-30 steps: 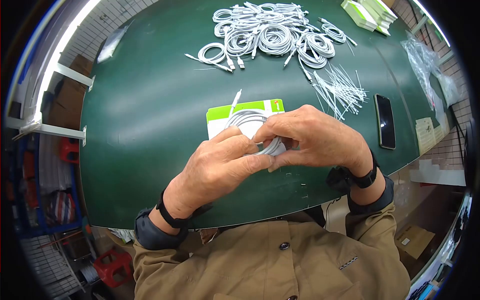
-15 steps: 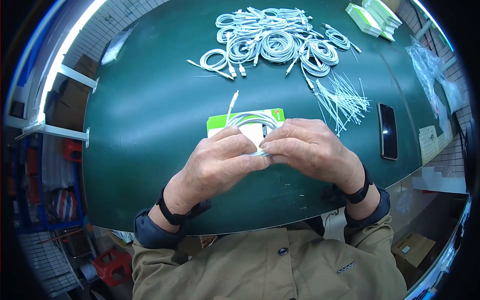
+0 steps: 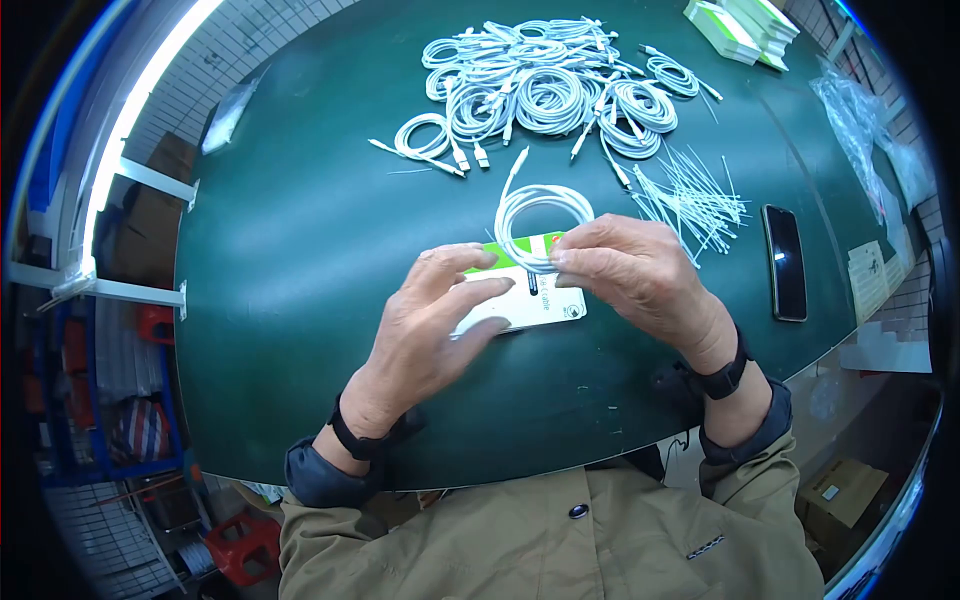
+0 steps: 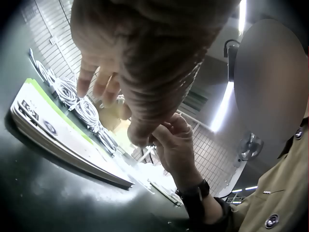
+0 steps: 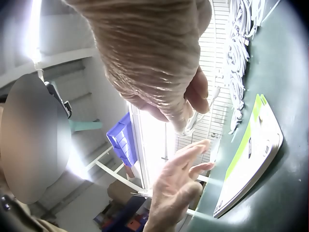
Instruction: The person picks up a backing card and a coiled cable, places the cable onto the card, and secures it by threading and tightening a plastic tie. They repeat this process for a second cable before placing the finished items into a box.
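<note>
My right hand (image 3: 630, 262) pinches a coiled white cable (image 3: 512, 222) between thumb and fingers at the coil's lower right. One plug end of the cable points up and away from me. The left hand (image 3: 430, 305) is apart from the coil, its fingers spread and slightly bent with nothing between them. Beneath the coil lies a small stack of white and green printed cards (image 3: 545, 303), partly covered by the left fingers in the head view. In the right wrist view the cards (image 5: 251, 154) lie flat on the table beyond both hands.
A heap of coiled white cables (image 3: 550, 100) lies at the back of the green table (image 3: 300, 260). Loose white cable ties (image 3: 690, 200) are to the right, with a phone (image 3: 785, 262) beside them. Green-white boxes (image 3: 740, 32) and clear plastic (image 3: 870, 130) are at the far right.
Both hands were on the coil earlier. The left hand has let go and opened leftward, while the right hand has lifted the coil slightly up and right, uncovering more of the cards.
</note>
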The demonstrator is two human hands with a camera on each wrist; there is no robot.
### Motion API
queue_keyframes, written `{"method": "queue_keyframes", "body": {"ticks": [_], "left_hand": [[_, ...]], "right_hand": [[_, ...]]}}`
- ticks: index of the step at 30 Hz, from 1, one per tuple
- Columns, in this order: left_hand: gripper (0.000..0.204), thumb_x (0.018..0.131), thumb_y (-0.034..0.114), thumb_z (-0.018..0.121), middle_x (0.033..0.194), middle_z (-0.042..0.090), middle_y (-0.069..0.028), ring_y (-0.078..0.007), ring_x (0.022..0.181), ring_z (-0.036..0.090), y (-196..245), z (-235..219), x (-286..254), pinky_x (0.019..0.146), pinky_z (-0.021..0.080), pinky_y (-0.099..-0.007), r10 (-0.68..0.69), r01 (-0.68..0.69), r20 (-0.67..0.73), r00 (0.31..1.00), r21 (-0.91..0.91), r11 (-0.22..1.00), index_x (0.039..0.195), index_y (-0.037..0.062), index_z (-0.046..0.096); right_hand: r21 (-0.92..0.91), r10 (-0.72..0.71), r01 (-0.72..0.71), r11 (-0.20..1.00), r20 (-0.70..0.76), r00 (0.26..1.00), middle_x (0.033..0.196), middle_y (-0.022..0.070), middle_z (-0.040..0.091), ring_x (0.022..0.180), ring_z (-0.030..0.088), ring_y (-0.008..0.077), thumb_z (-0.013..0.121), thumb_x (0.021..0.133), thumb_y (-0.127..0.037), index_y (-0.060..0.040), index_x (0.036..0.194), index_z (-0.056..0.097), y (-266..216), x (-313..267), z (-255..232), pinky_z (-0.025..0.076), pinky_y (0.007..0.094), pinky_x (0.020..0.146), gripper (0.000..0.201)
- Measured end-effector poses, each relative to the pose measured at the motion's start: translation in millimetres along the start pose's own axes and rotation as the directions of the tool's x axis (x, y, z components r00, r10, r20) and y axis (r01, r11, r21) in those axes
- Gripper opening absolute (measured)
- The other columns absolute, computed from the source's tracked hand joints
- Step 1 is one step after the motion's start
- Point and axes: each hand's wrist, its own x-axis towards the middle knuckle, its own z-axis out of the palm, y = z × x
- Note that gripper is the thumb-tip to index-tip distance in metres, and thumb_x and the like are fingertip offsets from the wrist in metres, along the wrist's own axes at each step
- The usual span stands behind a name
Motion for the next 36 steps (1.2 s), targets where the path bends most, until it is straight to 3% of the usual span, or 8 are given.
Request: {"method": "queue_keyframes", "body": {"ticks": [2, 6, 9, 16, 22, 25, 32, 36], "left_hand": [[0.073, 0.074, 0.023, 0.094, 0.146, 0.056, -0.0215, -0.0462, 0.139, 0.049, -6, 3, -3, 0.114, 0.045, -0.0549, -0.072, 0.048, 0.160, 0.985, 0.150, 0.987, 0.139, 0.0083, 0.063], [0.098, 0.073, 0.037, 0.094, 0.150, 0.052, -0.0238, -0.0458, 0.145, 0.044, -30, 14, -11, 0.123, 0.034, -0.0514, -0.184, 0.095, 0.241, 0.953, 0.339, 0.936, 0.152, 0.0055, 0.047], [0.098, 0.074, 0.040, 0.093, 0.152, 0.051, -0.0255, -0.0459, 0.146, 0.044, -41, 8, -12, 0.124, 0.033, -0.0532, -0.136, 0.089, 0.242, 0.961, 0.198, 0.976, 0.152, 0.0037, 0.046], [0.078, 0.086, 0.032, 0.083, 0.155, 0.047, -0.0279, -0.0465, 0.150, 0.038, -35, 6, -11, 0.128, 0.026, -0.0561, -0.200, 0.140, 0.283, 0.938, 0.219, 0.966, 0.150, 0.0020, 0.049], [0.040, 0.093, 0.012, 0.071, 0.131, 0.069, -0.0208, -0.0391, 0.124, 0.066, -46, 11, -11, 0.104, 0.056, -0.0476, 0.004, -0.060, 0.157, 0.988, 0.357, 0.932, 0.130, 0.0025, 0.062], [0.035, 0.087, 0.002, 0.071, 0.115, 0.075, -0.0152, -0.0334, 0.105, 0.074, -44, 3, -7, 0.088, 0.062, -0.0415, 0.159, -0.185, 0.095, 0.983, 0.482, 0.856, 0.121, 0.0026, 0.065], [0.021, 0.082, 0.001, 0.070, 0.090, 0.073, -0.0077, -0.0206, 0.077, 0.072, 29, -35, -29, 0.064, 0.056, -0.0334, 0.199, -0.116, -0.098, 0.975, 0.539, 0.834, 0.103, 0.0030, 0.069], [0.020, 0.083, 0.006, 0.070, 0.085, 0.066, -0.0041, -0.0200, 0.076, 0.070, 56, -13, -64, 0.066, 0.056, -0.0339, 0.098, -0.106, 0.041, 0.994, 0.426, 0.898, 0.103, 0.0045, 0.066]], "right_hand": [[-0.005, 0.010, -0.010, 1.000, 0.037, 0.999, 0.097, 0.0122, 0.077, 0.082, 0.076, 0.0280, 0.081, 0.085, -0.007, -0.0051, 0.106, 0.074, -1, 1, 2, 0.063, 0.0356, 0.068, 0.022], [-0.002, -0.002, 0.002, 1.000, 0.060, 0.998, 0.098, 0.0126, 0.077, 0.082, 0.076, 0.0276, 0.082, 0.085, -0.007, -0.0042, 0.106, 0.074, 2, -1, 8, 0.063, 0.0351, 0.068, 0.023], [0.040, 0.038, -0.040, 0.998, 0.050, 0.998, 0.098, 0.0123, 0.076, 0.083, 0.076, 0.0276, 0.083, 0.083, -0.006, -0.0044, 0.106, 0.074, 2, -1, 9, 0.063, 0.0347, 0.069, 0.025], [0.175, 0.146, -0.145, 0.974, 0.010, 0.989, 0.102, 0.0122, 0.077, 0.087, 0.077, 0.0250, 0.084, 0.085, -0.003, -0.0036, 0.109, 0.076, 0, -2, 12, 0.063, 0.0327, 0.074, 0.025], [0.220, 0.174, -0.153, 0.963, -0.077, 0.982, 0.102, 0.0125, 0.077, 0.087, 0.077, 0.0233, 0.083, 0.085, 0.000, -0.0035, 0.110, 0.077, -1, -2, 11, 0.062, 0.0319, 0.075, 0.026], [0.253, 0.177, -0.143, 0.957, -0.119, 0.977, 0.102, 0.0133, 0.078, 0.089, 0.077, 0.0231, 0.084, 0.085, 0.001, -0.0039, 0.111, 0.077, -5, 0, 8, 0.062, 0.0320, 0.076, 0.027], [0.265, 0.104, -0.048, 0.963, -0.202, 0.974, 0.103, 0.0161, 0.078, 0.093, 0.077, 0.0257, 0.086, 0.081, 0.003, -0.0050, 0.110, 0.077, -31, 8, 1, 0.063, 0.0338, 0.079, 0.032], [0.293, 0.038, 0.003, 0.956, -0.135, 0.990, 0.103, 0.0161, 0.078, 0.094, 0.077, 0.0270, 0.087, 0.080, 0.002, -0.0059, 0.113, 0.076, -50, 10, 11, 0.064, 0.0349, 0.078, 0.036]]}}
